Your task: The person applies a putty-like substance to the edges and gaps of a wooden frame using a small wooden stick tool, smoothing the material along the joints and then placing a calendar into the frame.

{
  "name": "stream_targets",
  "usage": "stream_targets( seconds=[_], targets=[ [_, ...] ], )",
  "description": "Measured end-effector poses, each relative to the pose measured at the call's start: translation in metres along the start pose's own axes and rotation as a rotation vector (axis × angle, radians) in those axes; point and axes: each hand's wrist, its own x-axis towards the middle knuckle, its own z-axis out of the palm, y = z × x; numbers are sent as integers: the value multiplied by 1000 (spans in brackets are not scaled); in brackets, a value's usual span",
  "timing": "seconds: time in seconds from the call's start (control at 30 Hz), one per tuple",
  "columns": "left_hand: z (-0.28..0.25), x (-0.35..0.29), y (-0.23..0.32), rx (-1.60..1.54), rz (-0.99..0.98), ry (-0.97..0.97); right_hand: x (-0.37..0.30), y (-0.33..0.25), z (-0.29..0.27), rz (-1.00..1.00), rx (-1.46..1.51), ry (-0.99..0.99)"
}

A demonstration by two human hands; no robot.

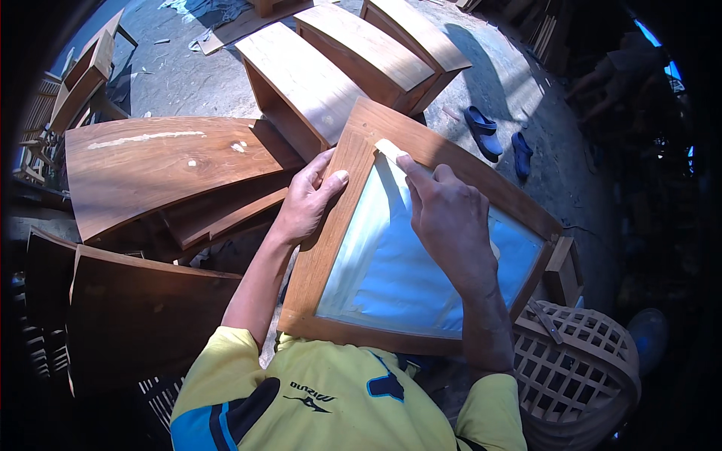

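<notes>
A wooden frame [444,154] with a pale blue-white panel [410,274] inside it rests tilted in front of me. My left hand [308,199] grips the frame's left rail, thumb lying on top of the wood. My right hand [447,218] lies over the panel, its fingers pressing a small pale piece [389,150] against the frame's upper inner corner. What that piece is cannot be told.
Curved wooden panels [158,161] lie stacked at the left. Open wooden boxes [346,64] stand behind the frame. A wooden lattice piece [579,361] sits at lower right. Two blue sandals [496,135] lie on the concrete floor. A person sits in shadow at upper right.
</notes>
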Motion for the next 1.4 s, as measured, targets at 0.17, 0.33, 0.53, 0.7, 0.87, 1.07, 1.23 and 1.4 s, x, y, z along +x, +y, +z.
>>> stream_targets(
  seconds=[0.17, 0.33, 0.53, 0.7, 0.87, 1.07, 1.23, 1.4],
  targets=[
    [3, -2, 4, -4, 9, -1, 0, -4, 4, -7, -30, 2],
    [1, 1, -2, 23, 26, 14, 10, 1, 21, -16, -3, 128],
    [-3, 2, -2, 7, 8, 20, -8, 9, 25, -12, 71, 107],
    [-1, 4, -1, -6, 8, 9, -10, -1, 48, -7, 80, 122],
    [-4, 1, -3, -25, 4, 22, -8, -6, 36, 7, 97, 125],
    [-5, -1, -7, -12, 12, 19, -16, -6, 43, 7, 127, 125],
    [-4, -1, -5, -25, 8, 36, -6, -10, 45, 7, 111, 176],
    [1, 7, -5, -24, 7, 14, -3, -2, 17, 25, 59, 90]
  ],
)
